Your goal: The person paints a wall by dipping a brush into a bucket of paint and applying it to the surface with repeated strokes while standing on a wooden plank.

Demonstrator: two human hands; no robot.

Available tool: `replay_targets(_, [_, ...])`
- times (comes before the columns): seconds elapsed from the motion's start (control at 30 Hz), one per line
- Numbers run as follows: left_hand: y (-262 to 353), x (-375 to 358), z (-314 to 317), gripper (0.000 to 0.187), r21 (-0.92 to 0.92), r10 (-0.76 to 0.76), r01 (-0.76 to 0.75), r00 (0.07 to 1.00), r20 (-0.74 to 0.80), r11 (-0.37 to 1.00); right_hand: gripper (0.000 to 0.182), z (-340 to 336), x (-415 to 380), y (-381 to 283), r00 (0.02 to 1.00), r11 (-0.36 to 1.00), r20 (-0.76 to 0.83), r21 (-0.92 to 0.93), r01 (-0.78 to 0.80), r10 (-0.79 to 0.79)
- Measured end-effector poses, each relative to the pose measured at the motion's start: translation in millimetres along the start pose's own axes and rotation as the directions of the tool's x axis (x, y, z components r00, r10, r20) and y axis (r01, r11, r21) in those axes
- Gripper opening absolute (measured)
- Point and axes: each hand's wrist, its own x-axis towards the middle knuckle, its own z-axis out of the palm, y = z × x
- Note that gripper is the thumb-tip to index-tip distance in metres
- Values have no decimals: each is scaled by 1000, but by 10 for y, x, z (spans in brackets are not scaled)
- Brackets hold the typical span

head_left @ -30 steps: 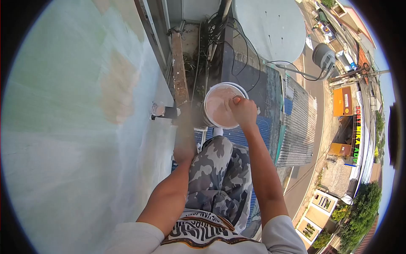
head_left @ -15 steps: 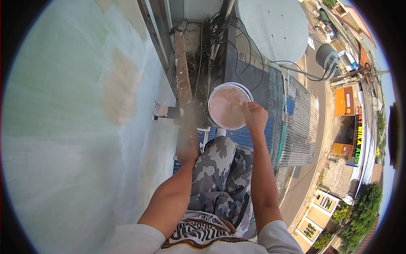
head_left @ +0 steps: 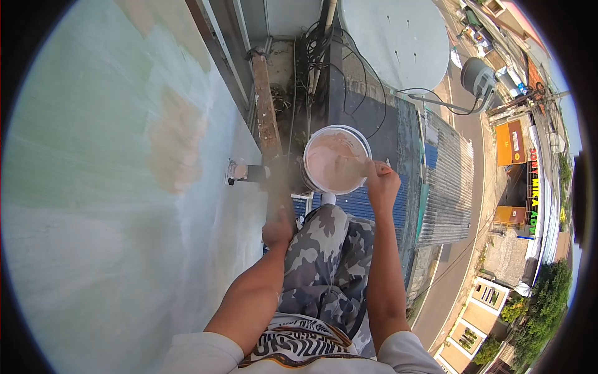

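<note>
A white bucket (head_left: 337, 159) holds pinkish paint. At its right rim is my right hand (head_left: 383, 181), fingers closed in a pinch on something I cannot make out; a blurred shape reaches from them over the paint. My left hand (head_left: 278, 232) rests closed against the lower end of a worn wooden plank (head_left: 266, 118), beside my camouflage-clad knee. Blur hides what its fingers grip, if anything. Left of the plank, a small bracket (head_left: 238, 169) with pinkish paint on it sits at the wall.
A pale green-blue wall (head_left: 93, 237) with pinkish patches fills the left. Black cables (head_left: 317, 43) and a satellite dish (head_left: 398, 40) are above the bucket. Corrugated roofs (head_left: 448, 181) and a road (head_left: 477, 162) lie far below on the right.
My right hand has shifted slightly down and right, its fingers still at the bucket's rim. The view has moved a little; my left hand remains by the plank.
</note>
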Motion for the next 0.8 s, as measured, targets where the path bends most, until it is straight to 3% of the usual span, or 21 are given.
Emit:
replay_targets(0.17, [12,-2,-52,88,62,14,-18,999,52,998,27,-123,-187,165,986,942,8,295,-160,165])
replay_targets(0.27, [-38,-8,-8,89,60,40,-41,999,15,997,27,-147,-229,262,993,979,-9,170,-111,114])
replay_targets(0.4, [-3,-35,-28,88,53,42,-42,999,5,998,29,-178,-260,294,981,905,-16,389,-174,195])
replay_targets(0.47, [-24,-12,-27,87,51,30,-29,1000,-8,998,30,-183,-279,329,967,808,22,545,-224,254])
replay_targets(0.6, [-44,24,14,86,44,33,-32,999,-33,999,31,-110,-367,521,854,448,172,791,-417,490])
replay_targets(0.8, [-8,-34,-15,85,57,65,-64,998,-17,996,29,-20,-503,694,736,69,327,890,-451,592])
